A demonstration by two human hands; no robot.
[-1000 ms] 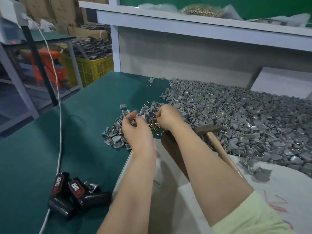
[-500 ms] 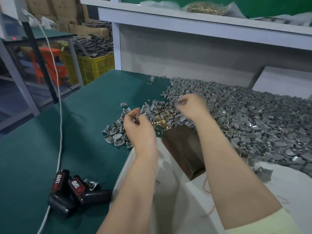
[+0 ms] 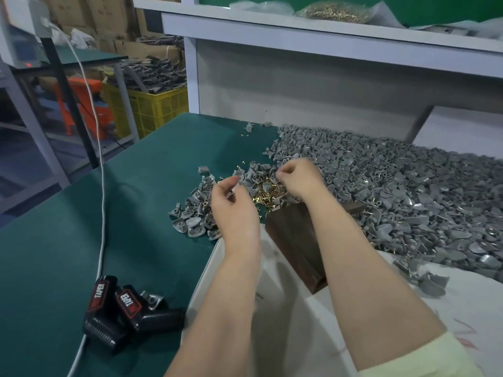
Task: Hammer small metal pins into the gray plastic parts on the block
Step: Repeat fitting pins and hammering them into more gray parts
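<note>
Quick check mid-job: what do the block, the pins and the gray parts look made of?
The block is dark brown and matte with sharp edges: probably wood, though no grain shows. The pins are shiny yellow metal, brass-like; solid or plated, cannot tell. The gray parts look like moulded plastic: uniform gray, soft sheen on curved faces.

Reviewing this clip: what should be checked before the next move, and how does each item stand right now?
1. Left hand holds a gray part: ok, pinched at the fingertips.
2. Right hand holds a pin: cannot tell, fingers curled, too small.
3. Wooden block reachable: ok, between the forearms.
4. Block top free: cannot tell, forearm covers part.
5. Brass pins in supply: ok, heap beyond block.
6. Hammer in hand: not ok, neither hand holds it.
</note>
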